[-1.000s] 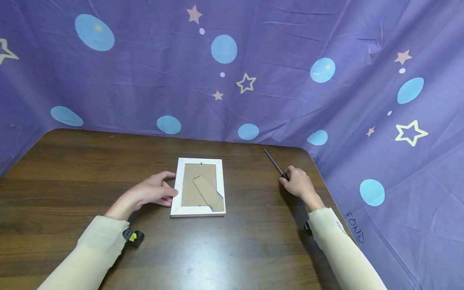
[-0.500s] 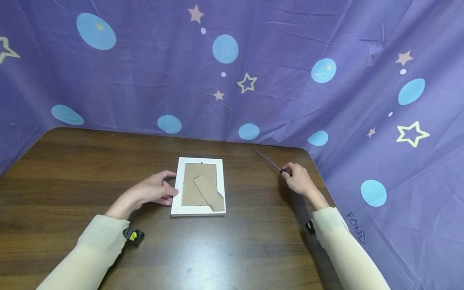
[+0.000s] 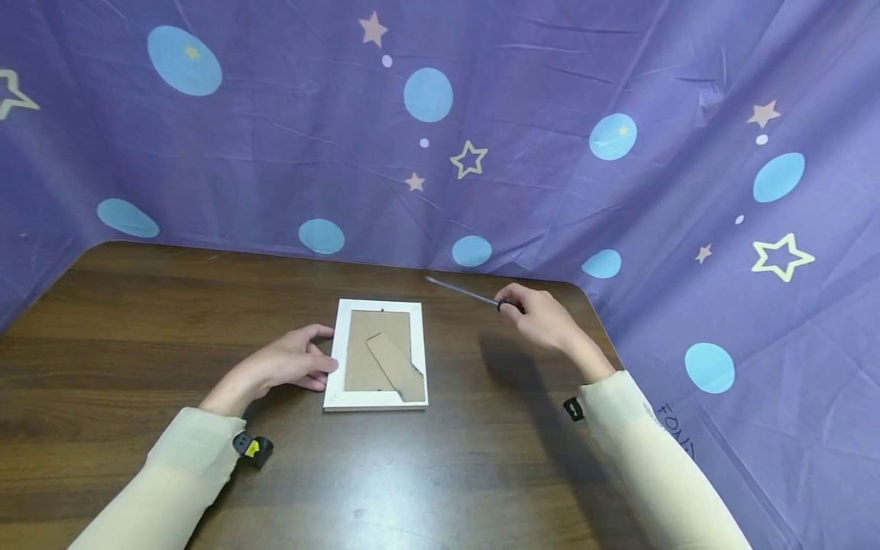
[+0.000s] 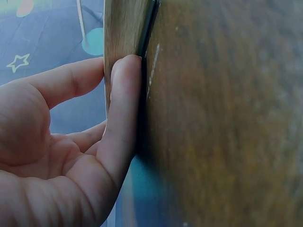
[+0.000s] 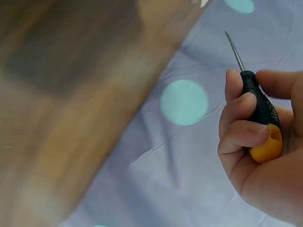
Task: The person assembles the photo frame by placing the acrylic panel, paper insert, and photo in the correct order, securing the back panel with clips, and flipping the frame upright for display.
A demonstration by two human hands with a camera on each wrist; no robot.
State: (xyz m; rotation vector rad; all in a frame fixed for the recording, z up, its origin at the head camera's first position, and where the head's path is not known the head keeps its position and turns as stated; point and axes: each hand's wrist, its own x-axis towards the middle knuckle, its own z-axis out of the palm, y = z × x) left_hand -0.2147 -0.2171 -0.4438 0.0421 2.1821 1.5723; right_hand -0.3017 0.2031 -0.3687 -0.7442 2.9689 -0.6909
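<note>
**Screwdriver (image 3: 462, 290) gripped in the right hand (image 3: 543, 317); picture frame (image 3: 378, 355) held at its edge by the left hand (image 3: 285, 359)**

Head view: a brown wooden table (image 3: 289, 489) runs back to a purple curtain (image 3: 529, 61), which also hangs along the right side. Nine blue spots, four pink stars and three yellow outlined stars are printed on it, one outlined star cut by the left border. Handwritten letters (image 3: 677, 431) at the right are partly covered by a sleeve. One picture frame lies back side up on the table, its single prop leg (image 3: 395, 368) slanting across the backing. The left hand holds its left edge. One screwdriver is raised above the table, shaft pointing left near the frame's far right corner; most of its handle is hidden by the right hand. Two pale sleeves (image 3: 192, 458) show, each with a black wrist device (image 3: 253, 449).

Left wrist view: thumb and fingers close about the frame's wooden side, of which only a strip shows. The tabletop is blurred.

Right wrist view: bent fingers wrap the dark handle (image 5: 259, 109) with its yellow end. Three blue spots appear, two cut off. A small white patch (image 5: 204, 2) at the top is too cropped to name.
</note>
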